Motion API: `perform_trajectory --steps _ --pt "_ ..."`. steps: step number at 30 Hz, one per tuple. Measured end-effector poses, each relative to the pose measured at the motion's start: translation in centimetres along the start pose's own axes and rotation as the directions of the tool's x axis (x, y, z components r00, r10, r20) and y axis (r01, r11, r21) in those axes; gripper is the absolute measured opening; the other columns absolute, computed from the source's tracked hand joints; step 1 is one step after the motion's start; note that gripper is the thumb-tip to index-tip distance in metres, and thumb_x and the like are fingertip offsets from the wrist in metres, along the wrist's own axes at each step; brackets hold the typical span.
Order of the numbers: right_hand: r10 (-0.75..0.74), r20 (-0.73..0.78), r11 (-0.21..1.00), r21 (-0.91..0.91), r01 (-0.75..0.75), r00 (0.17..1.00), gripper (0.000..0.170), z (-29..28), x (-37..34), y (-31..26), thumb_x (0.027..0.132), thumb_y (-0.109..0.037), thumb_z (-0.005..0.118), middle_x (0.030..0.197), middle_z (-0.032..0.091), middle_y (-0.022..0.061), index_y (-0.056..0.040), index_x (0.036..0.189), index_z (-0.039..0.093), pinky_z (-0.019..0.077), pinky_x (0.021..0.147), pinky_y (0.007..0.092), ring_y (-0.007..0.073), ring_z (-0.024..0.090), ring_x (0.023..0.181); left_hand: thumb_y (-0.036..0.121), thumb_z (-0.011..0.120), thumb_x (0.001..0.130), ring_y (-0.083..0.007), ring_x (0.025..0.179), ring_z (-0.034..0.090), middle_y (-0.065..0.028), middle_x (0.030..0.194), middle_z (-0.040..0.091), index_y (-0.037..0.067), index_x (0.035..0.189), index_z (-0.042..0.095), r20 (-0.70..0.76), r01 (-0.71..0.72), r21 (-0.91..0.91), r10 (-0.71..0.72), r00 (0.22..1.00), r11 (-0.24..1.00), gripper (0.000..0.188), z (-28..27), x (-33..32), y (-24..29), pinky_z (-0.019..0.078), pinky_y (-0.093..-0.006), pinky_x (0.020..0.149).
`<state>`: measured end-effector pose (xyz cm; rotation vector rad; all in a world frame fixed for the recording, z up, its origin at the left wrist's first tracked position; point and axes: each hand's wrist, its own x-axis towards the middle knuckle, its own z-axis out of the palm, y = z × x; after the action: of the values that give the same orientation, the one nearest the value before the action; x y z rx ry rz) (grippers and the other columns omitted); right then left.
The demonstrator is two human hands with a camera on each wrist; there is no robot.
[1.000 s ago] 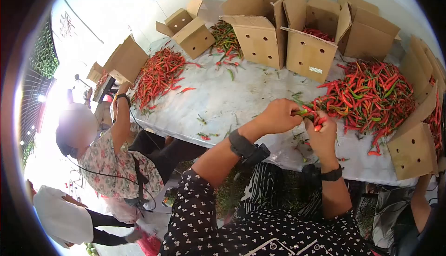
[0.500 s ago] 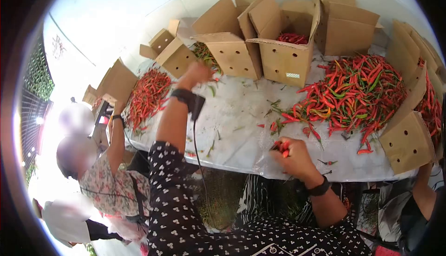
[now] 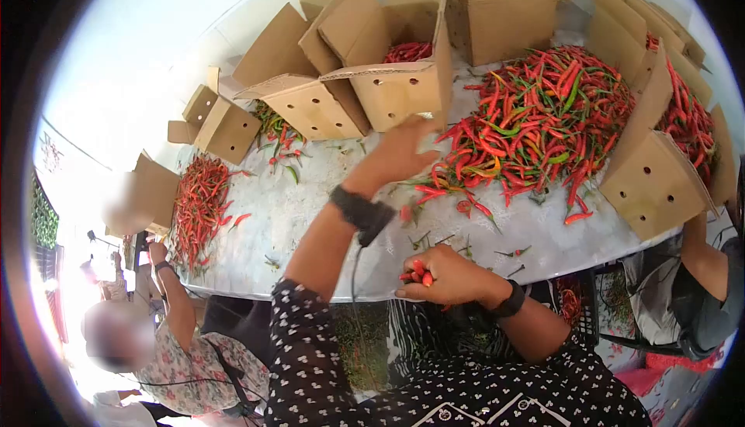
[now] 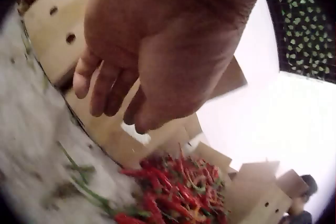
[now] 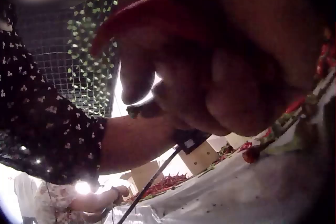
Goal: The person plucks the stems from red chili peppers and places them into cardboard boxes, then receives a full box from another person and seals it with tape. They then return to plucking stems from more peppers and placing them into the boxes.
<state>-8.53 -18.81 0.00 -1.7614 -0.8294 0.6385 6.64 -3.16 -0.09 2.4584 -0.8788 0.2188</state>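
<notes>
My left hand (image 3: 394,157) reaches over the table, fingers loosely extended, just left of a large pile of red and green chillies (image 3: 543,117). In the left wrist view this hand (image 4: 163,45) appears from its palm side with nothing in its grasp, cardboard boxes behind it. Near the table's front edge, my right hand (image 3: 458,278) grips several red chillies (image 3: 419,273), their ends poking out of the fist. The right wrist view is dark, but one red chilli (image 5: 136,16) shows along the curled fingers.
Open cardboard boxes line the back, one box (image 3: 396,93) with red chillies inside. Another filled box (image 3: 652,179) stands at the right edge. A smaller chilli pile (image 3: 200,206) lies at left, where another person (image 3: 174,349) works. Stems litter the white table covering (image 3: 310,194).
My left hand leaves the chillies at my right hand, swings left toward the boxes, then returns beside the large pile. My right hand keeps its chillies, now nearer the table edge. The head view shifts.
</notes>
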Motion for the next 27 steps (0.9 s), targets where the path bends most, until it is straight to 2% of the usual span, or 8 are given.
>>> perform_trajectory --steps 5,12,15,17,20,23,25,27 --pt "-0.103 -0.154 0.991 0.065 0.114 0.983 0.024 -1.0 0.0 1.5 0.076 -0.023 0.067 0.057 0.048 -0.0014 -0.0019 0.074 0.057 0.0368 0.050 0.0220 0.0036 0.042 0.055 0.023 0.067 0.070 -0.0342 0.111 0.046 -0.0179 0.121 0.045 0.002 0.117 0.049 -0.017 -0.156 -0.013 0.156 0.988 0.988 0.054 5.7 4.5 3.5 0.0380 -0.0373 0.093" --pt "0.166 -0.276 0.707 0.703 0.080 0.947 0.013 -2.6 -0.2 1.9 0.084 -0.018 0.060 0.056 0.042 -0.0063 -0.0070 0.082 0.053 0.0246 0.039 0.0183 0.0018 0.034 0.044 0.024 0.066 0.069 -0.0373 0.098 0.052 -0.0205 0.121 0.043 0.008 0.103 0.055 0.122 -0.060 -0.044 0.065 0.990 0.997 0.039 3.1 -0.8 2.0 0.0443 -0.0404 0.083" --pt "0.230 -0.365 0.726 0.681 0.091 0.902 0.013 -2.5 0.3 2.8 0.084 -0.019 0.060 0.056 0.043 -0.0056 -0.0073 0.083 0.054 0.0242 0.039 0.0184 0.0013 0.034 0.044 0.024 0.064 0.073 -0.0369 0.099 0.052 -0.0195 0.122 0.044 0.008 0.098 0.059 0.145 0.094 -0.015 -0.091 0.985 0.995 0.030 0.8 -4.7 2.1 0.0443 -0.0398 0.084" --pt "0.201 -0.458 0.885 0.463 0.040 0.866 0.017 -2.3 0.4 2.4 0.081 -0.019 0.063 0.057 0.044 -0.0051 -0.0034 0.082 0.056 0.0273 0.041 0.0189 0.0020 0.036 0.047 0.025 0.063 0.076 -0.0363 0.101 0.052 -0.0189 0.122 0.044 0.008 0.099 0.060 0.120 0.179 -0.003 -0.177 0.977 0.984 0.028 -0.5 -6.7 2.1 0.0436 -0.0390 0.085" --pt "-0.054 -0.397 0.986 0.125 0.112 0.916 0.021 -1.9 0.5 2.2 0.077 -0.018 0.065 0.059 0.044 -0.0055 0.0014 0.080 0.058 0.0306 0.046 0.0196 0.0030 0.037 0.052 0.031 0.057 0.084 -0.0327 0.106 0.050 -0.0164 0.124 0.044 0.007 0.112 0.056 -0.014 0.285 -0.060 -0.286 0.958 0.957 0.038 -1.7 -8.5 2.1 0.0412 -0.0376 0.089" --pt "0.004 -0.345 0.985 0.163 0.055 0.939 0.023 -1.8 0.4 1.7 0.075 -0.017 0.066 0.060 0.044 -0.0057 0.0043 0.080 0.060 0.0323 0.050 0.0200 0.0037 0.038 0.055 0.041 0.038 0.092 -0.0242 0.105 0.051 -0.0128 0.114 0.054 0.007 0.112 0.057 -0.020 0.446 -0.528 -0.535 0.845 0.723 0.044 -3.4 -9.1 3.5 0.0414 -0.0333 0.086" --pt "0.017 -0.505 0.989 0.135 0.059 0.863 0.021 -2.0 0.7 3.0 0.074 -0.015 0.066 0.061 0.043 -0.0060 0.0028 0.083 0.061 0.0313 0.049 0.0202 0.0033 0.037 0.055 0.043 0.031 0.094 -0.0217 0.104 0.052 -0.0124 0.114 0.055 0.005 0.117 0.053 0.028 0.507 -0.553 -0.593 0.805 0.662 0.049 -3.6 -9.3 3.5 0.0427 -0.0322 0.083" --pt "0.061 -0.569 0.985 0.170 0.044 0.820 0.020 -2.1 1.2 4.0 0.074 -0.014 0.067 0.062 0.044 -0.0062 0.0023 0.084 0.061 0.0311 0.049 0.0202 0.0032 0.037 0.055 0.040 0.033 0.094 -0.0221 0.103 0.053 -0.0138 0.115 0.054 0.002 0.126 0.043 0.144 0.297 -0.927 -0.513 0.846 0.231 0.050 -2.9 -9.3 3.3 0.0442 -0.0337 0.082"
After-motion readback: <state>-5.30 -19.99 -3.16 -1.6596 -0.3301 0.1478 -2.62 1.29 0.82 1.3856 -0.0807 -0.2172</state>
